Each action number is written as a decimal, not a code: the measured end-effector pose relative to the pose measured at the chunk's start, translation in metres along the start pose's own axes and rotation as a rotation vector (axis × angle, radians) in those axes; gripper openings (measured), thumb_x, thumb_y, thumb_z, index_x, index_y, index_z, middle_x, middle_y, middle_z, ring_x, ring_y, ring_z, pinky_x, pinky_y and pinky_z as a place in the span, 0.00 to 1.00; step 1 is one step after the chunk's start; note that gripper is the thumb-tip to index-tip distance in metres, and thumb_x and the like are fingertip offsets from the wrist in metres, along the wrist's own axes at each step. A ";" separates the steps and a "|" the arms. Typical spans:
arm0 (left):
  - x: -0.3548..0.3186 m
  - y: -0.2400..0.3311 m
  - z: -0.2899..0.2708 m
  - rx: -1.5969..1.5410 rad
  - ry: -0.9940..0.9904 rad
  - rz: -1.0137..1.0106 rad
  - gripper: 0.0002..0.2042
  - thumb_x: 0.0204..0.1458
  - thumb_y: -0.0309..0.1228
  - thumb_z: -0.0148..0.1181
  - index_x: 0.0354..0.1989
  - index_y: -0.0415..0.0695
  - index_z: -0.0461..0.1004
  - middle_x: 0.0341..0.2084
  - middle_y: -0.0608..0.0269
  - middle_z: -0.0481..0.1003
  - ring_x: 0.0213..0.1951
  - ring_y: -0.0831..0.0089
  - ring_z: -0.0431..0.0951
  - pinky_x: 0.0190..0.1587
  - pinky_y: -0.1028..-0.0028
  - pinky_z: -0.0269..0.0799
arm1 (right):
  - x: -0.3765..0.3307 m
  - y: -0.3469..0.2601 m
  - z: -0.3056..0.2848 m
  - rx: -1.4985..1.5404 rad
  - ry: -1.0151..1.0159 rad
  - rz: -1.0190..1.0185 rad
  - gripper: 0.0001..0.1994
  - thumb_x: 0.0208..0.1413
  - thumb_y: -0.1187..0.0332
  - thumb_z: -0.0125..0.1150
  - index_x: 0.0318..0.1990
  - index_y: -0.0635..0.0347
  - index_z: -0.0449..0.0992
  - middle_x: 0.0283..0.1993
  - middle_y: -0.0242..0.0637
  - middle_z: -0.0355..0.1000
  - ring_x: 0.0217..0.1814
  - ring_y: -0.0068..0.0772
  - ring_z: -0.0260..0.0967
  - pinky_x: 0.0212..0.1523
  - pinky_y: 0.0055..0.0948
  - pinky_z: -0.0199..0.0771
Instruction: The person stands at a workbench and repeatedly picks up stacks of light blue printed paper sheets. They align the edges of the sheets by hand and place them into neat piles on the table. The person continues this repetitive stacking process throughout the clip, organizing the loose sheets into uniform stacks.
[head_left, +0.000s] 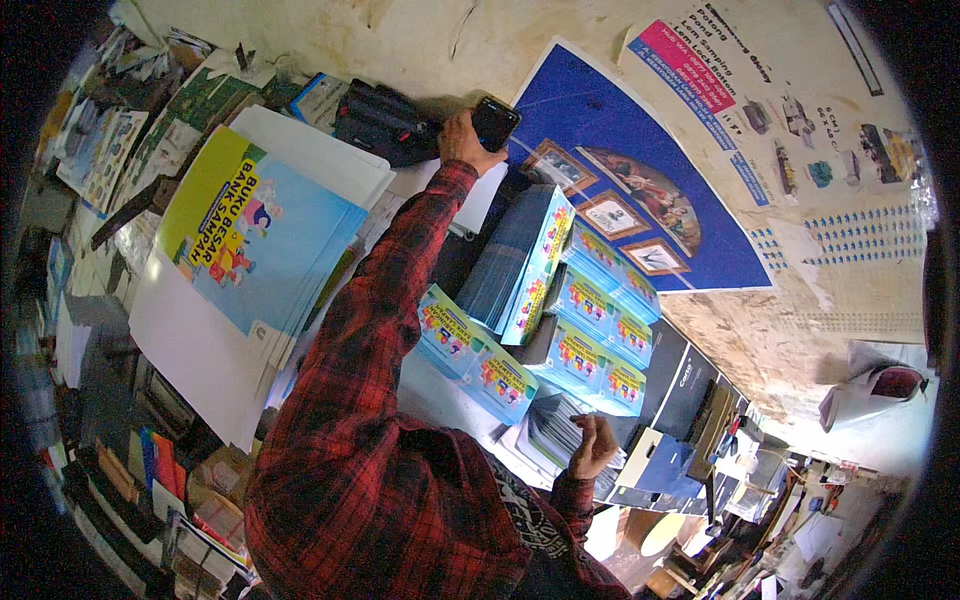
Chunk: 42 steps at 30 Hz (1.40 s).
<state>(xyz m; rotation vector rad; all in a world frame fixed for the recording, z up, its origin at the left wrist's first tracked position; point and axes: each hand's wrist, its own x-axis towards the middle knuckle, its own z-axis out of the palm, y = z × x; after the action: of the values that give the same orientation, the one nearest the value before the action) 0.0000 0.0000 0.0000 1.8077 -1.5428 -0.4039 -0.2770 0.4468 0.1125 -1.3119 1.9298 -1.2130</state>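
The left hand [462, 140] is extended far forward on a red plaid sleeve [380, 300], fingers wrapped around a dark phone [494, 122] held up close to the stained wall. Just left of the phone lies a black case or pouch [385, 124]; its exact kind is unclear at this distance.

The right hand [594, 446] is held low near the body, fingers loosely curled, holding nothing. It hangs just above a grey stack of printed sheets [556, 428].

Between the hands sit light-blue booklets with yellow and pink cover blocks. One stack [527, 262] stands tilted on edge; a row of them [600, 335] lies overlapping to its right; two more [472, 355] lie flat beside the sleeve.

To the left, a large sheet [255, 235] printed light blue with a yellow-green corner and cartoon figures lies atop a pile of plain white boards [200, 345].

On the wall, a deep-blue poster [625, 190] with framed pictures hangs at an angle. Right of it is a white notice [740, 95] with a pink heading band and small product pictures. Further right, a grid of small blue marks [860, 240] is on the wall.
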 end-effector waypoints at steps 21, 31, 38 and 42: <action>-0.395 0.065 -0.127 -0.569 -0.550 0.503 0.13 0.52 0.26 0.59 0.45 0.37 0.71 0.44 0.55 0.74 0.49 0.68 0.72 0.56 0.67 0.63 | -0.152 0.095 -0.098 -0.339 -0.443 0.240 0.19 0.54 0.55 0.62 0.45 0.62 0.75 0.42 0.46 0.76 0.42 0.42 0.75 0.43 0.37 0.75; -0.544 0.037 -0.063 -0.618 -1.502 -0.679 0.28 0.54 0.44 0.60 0.58 0.39 0.63 0.46 0.54 0.72 0.49 0.67 0.72 0.52 0.68 0.69 | -0.025 0.203 -0.201 -0.746 -0.175 0.049 0.31 0.56 0.42 0.52 0.54 0.61 0.70 0.55 0.49 0.69 0.59 0.49 0.64 0.60 0.41 0.61; -0.625 0.093 0.006 -1.036 -1.148 -1.057 0.28 0.58 0.48 0.50 0.65 0.53 0.53 0.57 0.51 0.62 0.59 0.58 0.63 0.59 0.56 0.60 | 0.037 0.253 -0.185 -0.631 -0.771 0.165 0.36 0.56 0.34 0.40 0.54 0.58 0.71 0.49 0.52 0.73 0.51 0.55 0.70 0.53 0.45 0.67; -0.673 0.071 0.041 -1.395 -0.969 -0.969 0.24 0.63 0.43 0.42 0.66 0.54 0.50 0.59 0.52 0.61 0.61 0.58 0.61 0.61 0.54 0.58 | -0.018 0.218 -0.175 -0.611 -0.928 0.062 0.39 0.54 0.32 0.42 0.54 0.62 0.70 0.42 0.57 0.74 0.45 0.57 0.72 0.49 0.46 0.70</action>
<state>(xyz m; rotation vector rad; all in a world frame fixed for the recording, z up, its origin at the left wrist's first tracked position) -0.2373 0.6242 -0.1195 0.9578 -0.2660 -2.3196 -0.5087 0.5608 0.0027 -1.6656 1.6061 0.1186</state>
